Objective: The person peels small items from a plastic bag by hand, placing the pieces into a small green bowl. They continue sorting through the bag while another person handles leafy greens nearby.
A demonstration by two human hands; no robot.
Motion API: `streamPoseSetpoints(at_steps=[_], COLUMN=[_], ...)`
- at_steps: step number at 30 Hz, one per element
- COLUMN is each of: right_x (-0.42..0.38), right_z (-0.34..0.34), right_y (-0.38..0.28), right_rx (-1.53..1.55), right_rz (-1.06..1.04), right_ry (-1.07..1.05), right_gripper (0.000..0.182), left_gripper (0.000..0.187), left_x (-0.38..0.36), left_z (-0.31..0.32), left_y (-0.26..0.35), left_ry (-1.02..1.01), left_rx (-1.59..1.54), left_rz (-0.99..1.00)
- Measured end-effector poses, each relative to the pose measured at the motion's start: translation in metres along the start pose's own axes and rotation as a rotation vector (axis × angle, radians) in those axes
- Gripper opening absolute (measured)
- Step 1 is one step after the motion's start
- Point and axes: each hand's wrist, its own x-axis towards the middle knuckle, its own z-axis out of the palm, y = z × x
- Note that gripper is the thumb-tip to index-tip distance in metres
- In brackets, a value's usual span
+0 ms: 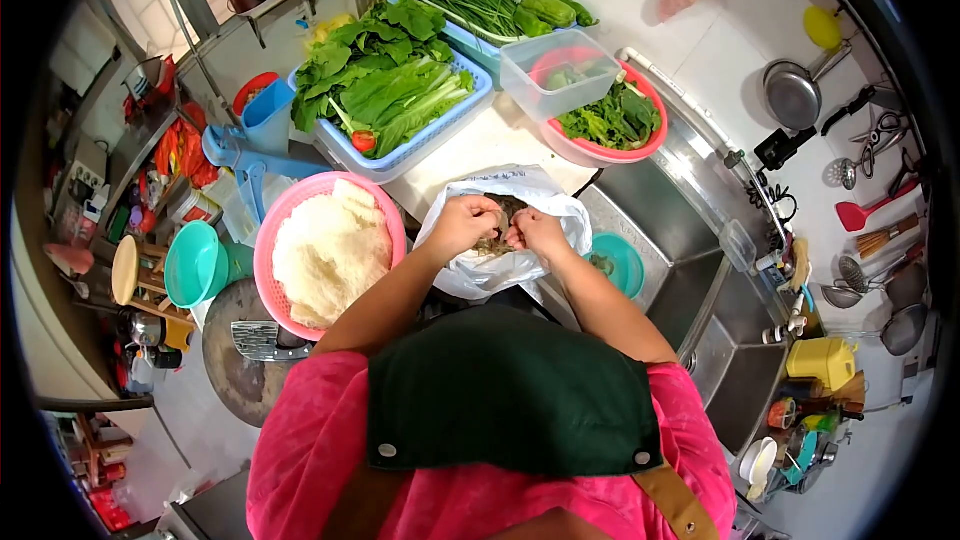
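A white plastic bag [478, 278] lies open in front of my body, with small greyish-brown items [492, 244] in it that look like shrimp. Above its opening, my left hand [464, 226] has its fingers closed on a small greyish piece. Close beside it on the right, my right hand [538, 232] pinches at the same piece, its fingertips together. The fingertips of both hands nearly meet. A teal bowl [622, 266] with a few small greyish pieces in it stands just right of the bag.
Left of the bag is a pink basket [265, 270] of white noodle-like food. A cleaver [262, 340] rests on a round board [232, 380]. Behind stand blue baskets [385, 165] of greens and a red bowl [600, 155] under a clear container [545, 90]. A metal sink [690, 240] is at right.
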Motion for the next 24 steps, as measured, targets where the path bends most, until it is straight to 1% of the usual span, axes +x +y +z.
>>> streamPoseSetpoints(at_steps=[1, 2, 4, 5, 6, 7, 8, 9, 10, 11, 13, 17, 20, 22, 23, 24], right_x=[0.004, 0.006, -0.001, -0.002, -0.007, -0.011, -0.016, -0.021, -0.022, -0.023, -0.024, -0.021, -0.019, -0.021, -0.018, -0.013], right_z=[-0.003, -0.005, -0.004, -0.002, 0.002, 0.005, 0.008, 0.011, 0.012, 0.013, 0.014, 0.011, 0.008, 0.005, 0.003, -0.001], right_y=[0.006, 0.013, 0.017, 0.017, 0.011, 0.005, -0.003, -0.014, -0.016, -0.017, -0.018, -0.018, -0.020, -0.023, -0.018, -0.016], right_rx=[0.038, 0.038, -0.563, -0.638, -0.638, -0.646, -0.653, -0.677, -0.676, -0.774, -0.938, -1.015, -0.938, -0.641, -0.519, -0.401], right_rz=[0.042, 0.038, -0.517, -0.695, -0.694, -0.752, -0.810, -0.963, -0.964, -0.988, -1.064, -1.037, -1.057, -0.692, -0.562, -0.347], right_ry=[0.058, 0.058, 0.085, 0.191, 0.193, 0.207, 0.222, 0.225, 0.229, 0.234, 0.273, 0.260, 0.277, 0.121, 0.095, 0.027], right_gripper=[0.016, 0.016, 0.018, 0.022, 0.022, 0.022, 0.022, 0.018, 0.018, 0.014, 0.004, 0.004, 0.005, 0.008, 0.011, 0.012], left_gripper=[0.011, 0.011, 0.012, 0.012, 0.013, 0.013, 0.013, 0.013, 0.014, 0.014, 0.015, 0.015, 0.016, 0.017, 0.018, 0.019], left_x=[-0.001, 0.000, 0.003, 0.004, 0.004, 0.003, 0.003, 0.002, 0.002, 0.001, -0.001, -0.001, -0.001, -0.003, -0.002, -0.002], left_z=[0.001, 0.000, -0.004, -0.005, -0.006, -0.006, -0.005, -0.003, -0.002, -0.001, 0.001, 0.000, 0.000, 0.000, -0.001, -0.003], left_y=[0.004, 0.003, -0.002, -0.006, -0.009, -0.010, -0.011, -0.011, -0.009, -0.007, 0.001, 0.004, 0.003, 0.004, 0.002, -0.001], left_ry=[0.070, 0.069, 0.104, 0.103, 0.114, 0.124, 0.122, 0.123, 0.123, 0.121, 0.079, 0.028, 0.002, -0.018, -0.081, -0.148], left_rx=[-0.058, -0.056, -0.110, -0.109, -0.076, -0.043, -0.042, -0.017, 0.007, 0.009, -0.032, -0.061, -0.070, -0.017, -0.002, 0.014], left_rz=[-0.027, -0.023, -0.043, -0.044, -0.091, -0.138, -0.138, -0.135, -0.131, -0.128, -0.204, -0.258, -0.260, -0.154, -0.054, 0.040])
